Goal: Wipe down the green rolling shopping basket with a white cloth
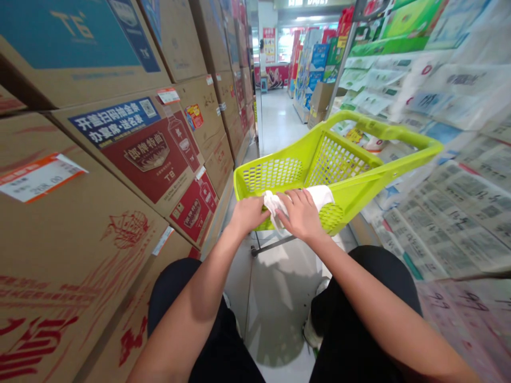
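A yellow-green plastic shopping cart (275, 157) stands tilted across the aisle right in front of me. Bunched white cloth (322, 196) lies against the near side of its basket. My left hand (249, 215) is at the cloth's left end, thumb and fingers closed on it; some fingertips are hidden. My right hand (301, 215) lies over the middle of the cloth with bent fingers, gripping it against the basket's side. A twisted bit of cloth shows between the two hands.
Stacked cardboard cartons (120, 223) with price tags line the left side. Packs of tissue paper (459, 197) fill the right shelves. A cart wheel (254, 251) rests on the tiled floor (275, 298) between my knees. Blue boxes (318, 61) stand farther along the aisle.
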`<state>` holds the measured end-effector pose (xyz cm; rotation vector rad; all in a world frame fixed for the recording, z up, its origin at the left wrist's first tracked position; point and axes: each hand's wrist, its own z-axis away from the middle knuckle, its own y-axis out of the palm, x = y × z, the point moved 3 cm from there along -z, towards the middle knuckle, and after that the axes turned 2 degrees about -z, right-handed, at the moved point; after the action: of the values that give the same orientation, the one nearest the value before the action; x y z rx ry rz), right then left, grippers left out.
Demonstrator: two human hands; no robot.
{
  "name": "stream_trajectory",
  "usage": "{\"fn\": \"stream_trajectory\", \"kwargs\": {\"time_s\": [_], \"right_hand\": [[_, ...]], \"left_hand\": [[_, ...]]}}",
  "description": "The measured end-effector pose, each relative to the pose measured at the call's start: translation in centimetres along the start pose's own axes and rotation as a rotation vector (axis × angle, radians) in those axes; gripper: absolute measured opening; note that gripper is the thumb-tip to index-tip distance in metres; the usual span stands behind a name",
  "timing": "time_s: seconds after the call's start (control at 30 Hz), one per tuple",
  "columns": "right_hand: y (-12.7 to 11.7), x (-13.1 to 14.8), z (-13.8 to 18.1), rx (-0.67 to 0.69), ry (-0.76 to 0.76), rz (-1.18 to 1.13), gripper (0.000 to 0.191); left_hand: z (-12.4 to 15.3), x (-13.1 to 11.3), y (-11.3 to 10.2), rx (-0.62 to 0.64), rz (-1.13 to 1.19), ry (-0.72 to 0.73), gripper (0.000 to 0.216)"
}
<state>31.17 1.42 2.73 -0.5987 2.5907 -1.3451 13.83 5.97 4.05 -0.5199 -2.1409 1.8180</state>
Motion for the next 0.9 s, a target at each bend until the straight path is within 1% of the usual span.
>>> {"fn": "stream_trajectory", "kwargs": {"time_s": [0.1, 0.2, 0.27, 0.33, 0.4, 0.43, 0.5, 0.57, 0.6, 0.67, 0.73, 0.83, 0.9], "right_hand": [[-1.2, -3.6, 0.1, -0.056, 0.087, 0.064, 0.042], [-2.6, -7.4, 0.5, -0.154, 0.156, 0.121, 0.045], [-3.0, -8.3, 0.7, -0.187, 0.168, 0.119, 0.047], [-2.9, -7.8, 0.8, -0.183, 0.177, 0.102, 0.047], [-2.5, -6.2, 0.6, -0.16, 0.178, 0.067, 0.048], [-2.3, -5.3, 0.5, -0.151, 0.174, 0.045, 0.049], [-2.1, -3.9, 0.1, -0.149, 0.154, 0.008, 0.049], [-2.1, -3.3, -0.3, -0.14, 0.106, -0.015, 0.046], [-2.0, -3.3, -0.4, -0.119, 0.072, -0.027, 0.042], [-1.9, -3.8, -0.6, -0.055, 0.015, -0.055, 0.035], [-1.7, -4.5, -0.7, -0.005, -0.008, -0.082, 0.034], [-1.7, -4.9, -0.7, 0.001, -0.01, -0.121, 0.036], [-2.2, -4.8, -0.7, -0.034, -0.011, -0.139, 0.036]], "left_hand": [[-0.2, 0.8, 0.1, 0.01, -0.009, -0.004, 0.041], [-0.4, 1.3, 0.2, 0.026, -0.013, -0.009, 0.05], [-0.4, 1.3, 0.3, 0.041, -0.013, -0.014, 0.051], [-0.2, 1.0, 0.3, 0.04, -0.001, -0.011, 0.044], [0.0, 0.6, 0.2, 0.007, 0.039, -0.008, 0.04], [0.2, 0.4, 0.2, -0.02, 0.07, -0.005, 0.044], [0.6, 0.1, 0.1, -0.076, 0.13, 0.009, 0.061], [0.9, 0.0, 0.1, -0.113, 0.16, 0.033, 0.071], [1.0, 0.0, 0.1, -0.124, 0.165, 0.047, 0.07], [1.2, 0.0, 0.1, -0.142, 0.177, 0.068, 0.057], [1.2, 0.2, 0.1, -0.169, 0.224, 0.075, 0.045], [0.8, 0.5, -0.2, -0.227, 0.357, 0.097, 0.038], [0.4, 0.8, -0.6, -0.281, 0.471, 0.13, 0.036]]}}
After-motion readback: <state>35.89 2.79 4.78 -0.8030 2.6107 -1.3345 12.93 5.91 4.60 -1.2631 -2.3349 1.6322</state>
